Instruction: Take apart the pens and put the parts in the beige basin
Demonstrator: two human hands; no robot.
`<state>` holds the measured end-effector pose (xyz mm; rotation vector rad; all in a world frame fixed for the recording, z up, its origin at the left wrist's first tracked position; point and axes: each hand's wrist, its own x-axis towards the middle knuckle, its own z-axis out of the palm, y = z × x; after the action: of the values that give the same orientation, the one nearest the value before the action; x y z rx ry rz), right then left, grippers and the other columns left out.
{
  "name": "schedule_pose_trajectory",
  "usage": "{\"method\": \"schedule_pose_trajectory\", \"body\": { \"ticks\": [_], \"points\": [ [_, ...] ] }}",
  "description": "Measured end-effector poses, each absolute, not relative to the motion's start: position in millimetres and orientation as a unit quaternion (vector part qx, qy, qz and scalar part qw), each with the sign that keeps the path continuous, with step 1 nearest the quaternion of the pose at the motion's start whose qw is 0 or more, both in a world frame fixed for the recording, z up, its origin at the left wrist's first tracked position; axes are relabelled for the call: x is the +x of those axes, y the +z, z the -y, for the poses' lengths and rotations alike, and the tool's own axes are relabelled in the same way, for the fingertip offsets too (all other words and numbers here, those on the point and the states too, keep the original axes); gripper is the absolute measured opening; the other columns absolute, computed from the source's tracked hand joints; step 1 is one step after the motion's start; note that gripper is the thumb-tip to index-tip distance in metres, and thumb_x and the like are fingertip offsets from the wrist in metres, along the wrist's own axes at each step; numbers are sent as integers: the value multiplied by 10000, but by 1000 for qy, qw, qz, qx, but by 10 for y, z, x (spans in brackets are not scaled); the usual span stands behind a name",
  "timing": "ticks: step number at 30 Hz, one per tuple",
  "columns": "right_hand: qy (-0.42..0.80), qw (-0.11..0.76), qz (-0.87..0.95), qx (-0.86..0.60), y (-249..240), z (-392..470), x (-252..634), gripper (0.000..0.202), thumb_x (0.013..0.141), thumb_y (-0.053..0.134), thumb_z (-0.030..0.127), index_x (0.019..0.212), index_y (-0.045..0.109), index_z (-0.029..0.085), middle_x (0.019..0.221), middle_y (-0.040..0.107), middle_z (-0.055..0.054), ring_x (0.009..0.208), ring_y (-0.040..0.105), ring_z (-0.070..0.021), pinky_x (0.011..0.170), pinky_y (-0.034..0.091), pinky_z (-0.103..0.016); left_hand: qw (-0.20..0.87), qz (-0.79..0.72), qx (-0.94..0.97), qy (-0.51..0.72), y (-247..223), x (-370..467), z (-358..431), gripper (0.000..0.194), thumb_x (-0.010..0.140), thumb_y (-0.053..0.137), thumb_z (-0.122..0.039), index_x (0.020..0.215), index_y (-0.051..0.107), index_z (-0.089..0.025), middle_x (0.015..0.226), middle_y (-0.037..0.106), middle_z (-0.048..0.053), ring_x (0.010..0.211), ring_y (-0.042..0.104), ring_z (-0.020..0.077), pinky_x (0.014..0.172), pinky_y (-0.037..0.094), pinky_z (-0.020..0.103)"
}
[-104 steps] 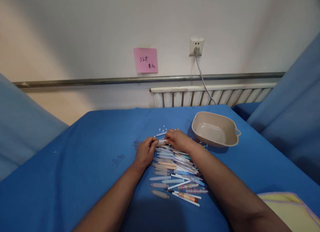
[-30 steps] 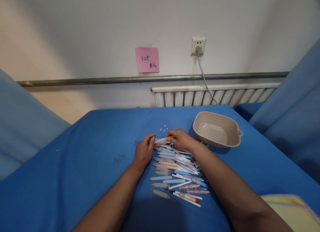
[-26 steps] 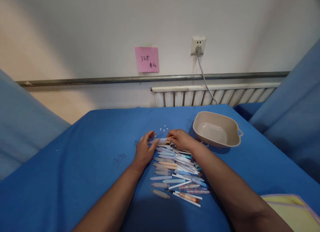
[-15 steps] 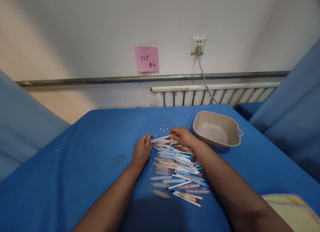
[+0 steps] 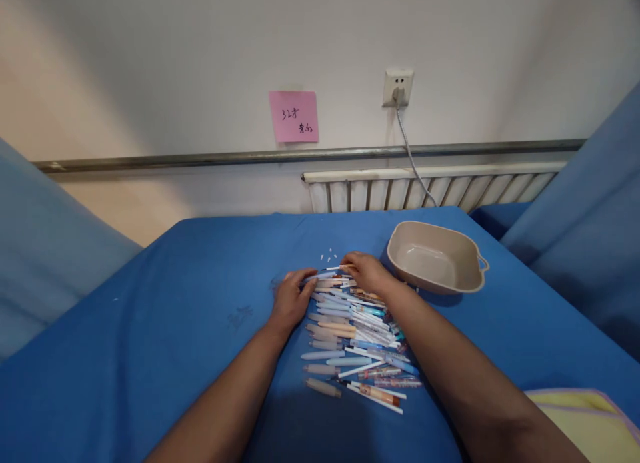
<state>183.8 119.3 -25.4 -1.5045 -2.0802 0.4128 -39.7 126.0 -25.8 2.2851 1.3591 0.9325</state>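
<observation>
My right hand (image 5: 366, 272) is closed, pinching a thin white pen refill (image 5: 333, 269) whose dark tip points left. Just below that tip is a light blue pen barrel (image 5: 326, 275), and the thumb and forefinger of my left hand (image 5: 294, 296) close around its left end. Refill and barrel are apart. Under and nearer than both hands, pen barrels (image 5: 334, 310) in pale blue, grey and peach lie in a rough column. White refills (image 5: 371, 323) and printed pen parts (image 5: 395, 382) are spread along their right side, partly hidden by my right forearm.
A beige plastic basin (image 5: 430, 256) stands right of my right hand on the blue cloth (image 5: 210, 283). Several tiny white bits (image 5: 329, 256) lie beyond the pens. A yellow cloth (image 5: 580, 413) is at the lower right. Blue curtains (image 5: 585, 216) hang at both sides.
The white refill and the light blue barrel have come apart, with the refill's dark tip now showing. My left hand has shifted slightly right, its thumb and forefinger spread further along the barrel.
</observation>
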Motion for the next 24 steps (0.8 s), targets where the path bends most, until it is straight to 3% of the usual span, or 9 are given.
{"method": "schedule_pose_trajectory", "body": {
  "ticks": [7, 14, 24],
  "points": [
    [158, 267, 788, -533, -232, -1141, 1712, 151, 891, 516, 235, 953, 645, 186, 924, 653, -53, 859, 578, -148, 735, 393, -238, 144, -403, 862, 272, -253, -337, -1246, 310, 876, 455, -251, 1146, 607, -240, 1244, 590, 41, 1168, 498, 205, 1026, 348, 405],
    [153, 263, 776, -553, -257, -1184, 1829, 142, 868, 528, 171, 955, 638, 193, 951, 651, -33, 872, 576, -134, 755, 400, -226, 150, -394, 877, 231, -255, -321, -1238, 311, 913, 397, -282, 1103, 643, -259, 1132, 661, 16, 1077, 547, 204, 989, 385, 391],
    [89, 203, 697, -682, -368, -1247, 1978, 225, 778, 526, 60, 941, 651, 152, 979, 613, -125, 961, 521, -225, 846, 369, -318, 141, -415, 866, 242, -264, -308, -1224, 305, 893, 419, -276, 1104, 637, -244, 1121, 662, 38, 1078, 549, 221, 972, 404, 402]
  ]
}}
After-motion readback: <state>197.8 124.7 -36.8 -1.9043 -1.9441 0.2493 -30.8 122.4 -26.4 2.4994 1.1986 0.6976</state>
